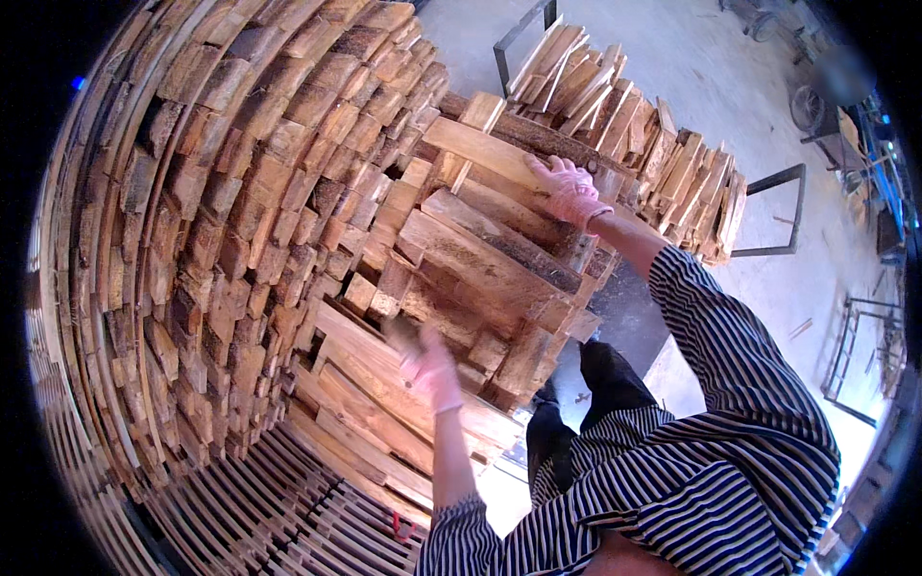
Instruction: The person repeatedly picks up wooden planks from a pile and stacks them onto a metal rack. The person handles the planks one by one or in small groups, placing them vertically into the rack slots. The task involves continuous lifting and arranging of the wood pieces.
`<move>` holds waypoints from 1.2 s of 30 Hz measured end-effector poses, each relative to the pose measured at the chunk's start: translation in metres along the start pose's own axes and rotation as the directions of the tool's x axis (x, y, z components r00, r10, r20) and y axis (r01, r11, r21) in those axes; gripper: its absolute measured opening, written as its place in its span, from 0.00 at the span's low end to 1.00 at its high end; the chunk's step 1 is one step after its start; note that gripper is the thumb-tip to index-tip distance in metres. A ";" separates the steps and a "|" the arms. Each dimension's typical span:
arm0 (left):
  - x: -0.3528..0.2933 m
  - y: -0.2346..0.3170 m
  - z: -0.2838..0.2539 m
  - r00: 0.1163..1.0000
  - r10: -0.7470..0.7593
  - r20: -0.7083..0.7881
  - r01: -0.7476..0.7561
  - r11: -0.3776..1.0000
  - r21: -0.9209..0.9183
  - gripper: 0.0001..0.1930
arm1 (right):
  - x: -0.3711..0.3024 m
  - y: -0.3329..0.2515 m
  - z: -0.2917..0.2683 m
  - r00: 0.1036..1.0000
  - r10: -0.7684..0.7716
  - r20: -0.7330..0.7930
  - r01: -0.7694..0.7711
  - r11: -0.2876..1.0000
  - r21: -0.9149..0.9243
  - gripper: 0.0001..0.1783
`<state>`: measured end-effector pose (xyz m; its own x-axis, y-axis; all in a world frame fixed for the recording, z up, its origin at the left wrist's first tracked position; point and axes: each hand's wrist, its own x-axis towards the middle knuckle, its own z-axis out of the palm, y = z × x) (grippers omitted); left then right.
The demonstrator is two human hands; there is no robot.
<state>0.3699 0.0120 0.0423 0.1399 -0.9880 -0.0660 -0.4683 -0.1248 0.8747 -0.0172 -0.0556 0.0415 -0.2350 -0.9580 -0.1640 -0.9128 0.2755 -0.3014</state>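
Observation:
Both my hands wear pink gloves and work over a stack of rough wooden boards. My right hand [573,195] is closed on the right end of a pale wooden board [485,154], which lies across the top of the far part of the stack. Lower and to the left, my left hand [432,374] is smeared by motion. A short brown piece of wood [402,335], also blurred, sticks out beyond its fingers and seems to be held. Between the hands lie a dark-edged board [499,235] and a wide board [471,254], side by side.
A tall wall of stacked wood [230,192] rises close on the left. Split wood pieces [672,163] fill a metal-framed rack [795,206] at the far right. Long planks [375,403] lie below my left hand, with slatted strips [288,509] beneath. Concrete floor [672,58] shows beyond.

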 end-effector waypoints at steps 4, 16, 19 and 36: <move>0.006 0.050 0.106 0.880 -0.470 0.061 0.455 0.874 0.172 0.60 | -0.001 0.011 0.011 0.999 -0.019 0.027 0.020 1.000 -0.020 0.52; 0.004 0.094 0.156 0.881 -0.447 0.156 0.473 0.842 -0.260 0.36 | -0.007 0.037 0.027 0.980 -0.062 -0.189 0.083 0.991 0.103 0.45; -0.007 0.097 0.159 0.930 -0.364 0.053 0.354 0.925 0.138 0.40 | -0.012 0.042 0.018 0.972 -0.035 -0.234 0.065 0.990 0.123 0.41; -0.117 0.184 0.234 0.775 0.612 0.158 -0.626 0.710 0.323 0.37 | -0.041 0.170 -0.055 0.998 -0.051 -0.045 0.066 0.550 0.832 0.42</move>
<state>0.0635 0.0831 0.0989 -0.3161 -0.8566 0.4078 -0.7017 0.5004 0.5072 -0.1814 0.0257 0.0490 -0.2026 -0.9735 -0.1060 -0.2400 0.1543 -0.9584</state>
